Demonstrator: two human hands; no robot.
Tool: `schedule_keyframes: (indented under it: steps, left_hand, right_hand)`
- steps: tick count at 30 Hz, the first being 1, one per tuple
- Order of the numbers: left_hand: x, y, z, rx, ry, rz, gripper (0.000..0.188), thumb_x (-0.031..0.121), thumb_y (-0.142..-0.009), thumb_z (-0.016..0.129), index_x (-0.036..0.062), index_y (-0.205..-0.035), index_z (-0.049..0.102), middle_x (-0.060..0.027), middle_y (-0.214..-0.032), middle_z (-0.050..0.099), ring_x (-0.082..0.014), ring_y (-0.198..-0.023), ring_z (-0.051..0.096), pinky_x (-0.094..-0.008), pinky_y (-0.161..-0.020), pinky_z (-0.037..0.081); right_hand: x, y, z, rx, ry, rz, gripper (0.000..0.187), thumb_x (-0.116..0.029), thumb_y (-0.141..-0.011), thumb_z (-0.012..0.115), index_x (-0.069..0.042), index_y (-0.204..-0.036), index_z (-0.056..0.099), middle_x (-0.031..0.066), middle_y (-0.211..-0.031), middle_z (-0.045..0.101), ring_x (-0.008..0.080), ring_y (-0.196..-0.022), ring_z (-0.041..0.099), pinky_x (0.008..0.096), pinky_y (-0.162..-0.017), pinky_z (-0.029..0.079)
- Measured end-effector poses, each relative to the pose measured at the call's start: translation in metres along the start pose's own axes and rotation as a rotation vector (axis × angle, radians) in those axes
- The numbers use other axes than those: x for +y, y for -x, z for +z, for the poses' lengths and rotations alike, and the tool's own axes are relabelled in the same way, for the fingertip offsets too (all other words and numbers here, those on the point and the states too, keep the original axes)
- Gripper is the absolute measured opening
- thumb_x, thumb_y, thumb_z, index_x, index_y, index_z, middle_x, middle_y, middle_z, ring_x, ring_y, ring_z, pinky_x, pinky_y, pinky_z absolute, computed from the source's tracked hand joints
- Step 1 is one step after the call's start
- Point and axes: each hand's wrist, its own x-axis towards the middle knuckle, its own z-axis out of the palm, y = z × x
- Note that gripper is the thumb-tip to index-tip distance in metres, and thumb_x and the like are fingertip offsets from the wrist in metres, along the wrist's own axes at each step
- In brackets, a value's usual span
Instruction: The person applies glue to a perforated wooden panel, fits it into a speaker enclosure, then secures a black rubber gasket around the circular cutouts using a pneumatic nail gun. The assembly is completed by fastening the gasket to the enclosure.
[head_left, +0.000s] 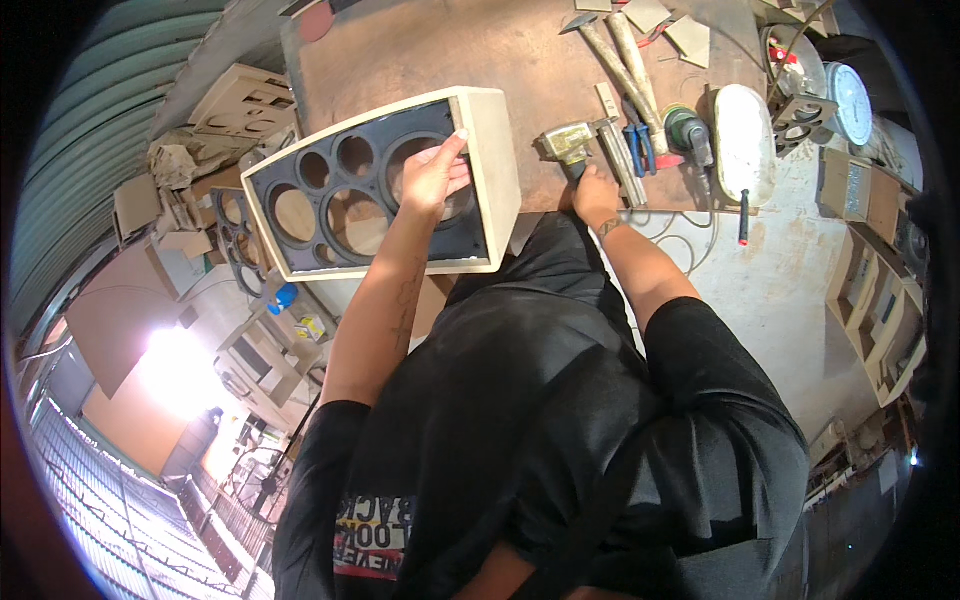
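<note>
Pale wood box [379,188], black holed front, at near left of brown table [400,60]. Left hand [435,177]: thumb on box rim, finger grip cannot tell. Right hand [597,192] clamped round yellowish tool [567,142], near blue pliers [639,147].

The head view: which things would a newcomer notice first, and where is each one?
Probably the pale box first, left of centre, its dark front panel full of round holes, with the left hand at its right end. Next, the yellowish tool held by the right hand, by the near edge of the brown table. The glaring light at lower left also stands out.
</note>
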Motion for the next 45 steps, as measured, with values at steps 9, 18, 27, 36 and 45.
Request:
schedule_keyframes:
  steps: [9, 18, 27, 36, 45]
  left_hand:
    - [0.004, -0.003, -0.004, -0.106, 0.021, 0.001, 0.086, 0.044, -0.084, 0.086, -0.0214, -0.128, 0.052, -0.0247, -0.118, 0.063, -0.0307, -0.101, 0.07, -0.0384, -0.089, 0.062]
    - [0.006, 0.002, 0.002, -0.029, 0.015, 0.007, 0.079, 0.043, -0.084, 0.086, -0.0179, -0.122, 0.054, -0.0231, -0.111, 0.064, -0.0274, -0.094, 0.072, -0.036, -0.083, 0.064]
    - [0.011, 0.005, 0.005, 0.029, 0.007, -0.014, 0.069, 0.043, -0.086, 0.085, -0.0085, -0.124, 0.059, -0.0183, -0.111, 0.063, -0.0234, -0.087, 0.073, -0.034, -0.081, 0.065]
    - [0.011, 0.01, 0.007, 0.039, 0.017, -0.007, 0.067, 0.041, -0.085, 0.085, -0.0079, -0.123, 0.06, -0.0191, -0.111, 0.063, -0.0247, -0.088, 0.073, -0.0344, -0.079, 0.065]
    - [0.013, 0.012, 0.009, 0.061, 0.03, -0.009, 0.07, 0.041, -0.083, 0.087, -0.0081, -0.123, 0.057, -0.0188, -0.109, 0.062, -0.0252, -0.088, 0.073, -0.0363, -0.079, 0.066]
  right_hand:
    - [-0.034, 0.03, -0.072, 0.389, -0.746, 0.075, 0.076, -0.035, -0.08, 0.082, 0.007, -0.13, 0.044, 0.0301, -0.096, 0.071, 0.0396, -0.09, 0.074, 0.0469, -0.082, 0.058]
    - [-0.012, 0.061, -0.162, -0.474, -1.873, -0.227, 0.017, -0.018, -0.094, 0.071, -0.007, -0.105, 0.065, 0.0033, -0.07, 0.062, 0.0132, -0.056, 0.059, 0.0291, -0.053, 0.051]
    - [-0.031, 0.042, -0.159, -0.82, -1.864, -0.199, 0.029, -0.035, -0.102, 0.065, -0.006, -0.104, 0.062, -0.0035, -0.061, 0.051, 0.0082, -0.051, 0.049, 0.0261, -0.047, 0.044]
    - [-0.036, 0.038, -0.156, -0.805, -1.823, -0.21, 0.032, -0.038, -0.1, 0.067, -0.007, -0.102, 0.061, -0.0048, -0.061, 0.052, 0.0065, -0.05, 0.049, 0.0248, -0.047, 0.045]
    - [-0.036, 0.036, -0.154, -0.837, -1.838, -0.185, 0.029, -0.035, -0.102, 0.064, -0.006, -0.104, 0.06, -0.004, -0.061, 0.051, 0.0069, -0.051, 0.048, 0.0249, -0.047, 0.042]
